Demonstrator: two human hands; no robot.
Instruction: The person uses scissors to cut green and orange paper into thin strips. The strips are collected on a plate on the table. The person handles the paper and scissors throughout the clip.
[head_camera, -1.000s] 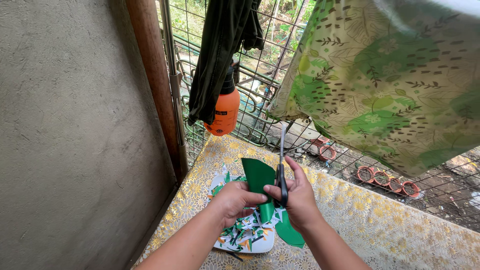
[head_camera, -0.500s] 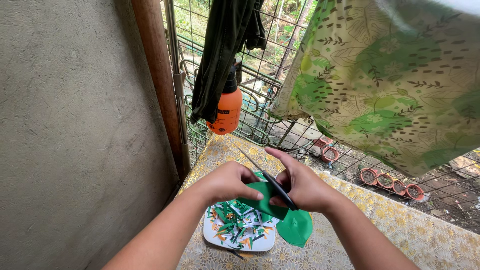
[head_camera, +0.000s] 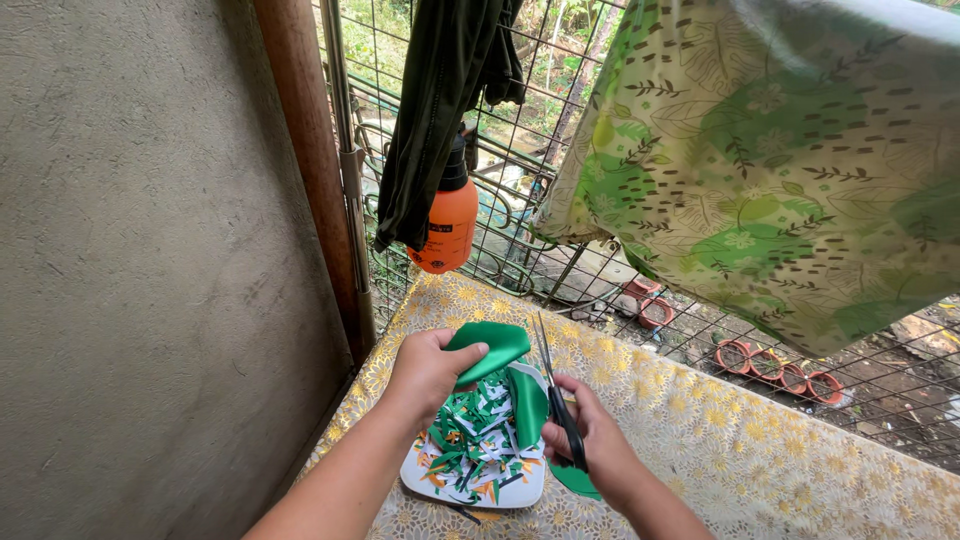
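Above the white plate (head_camera: 478, 492) of paper scraps on the table (head_camera: 760, 440), a light, floppy, easily creased green paper sheet (head_camera: 497, 345) is pinched at its edge in the closed left hand (head_camera: 428, 368), best held near the cut line, while black-handled scissors (head_camera: 560, 400) are gripped by the right hand (head_camera: 588, 440).

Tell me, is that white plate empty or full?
Full. The white plate is heaped with green, white and orange paper scraps, leaving only its rim bare.

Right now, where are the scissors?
In the head view, the scissors are in the right hand, right of the white plate of paper scraps.
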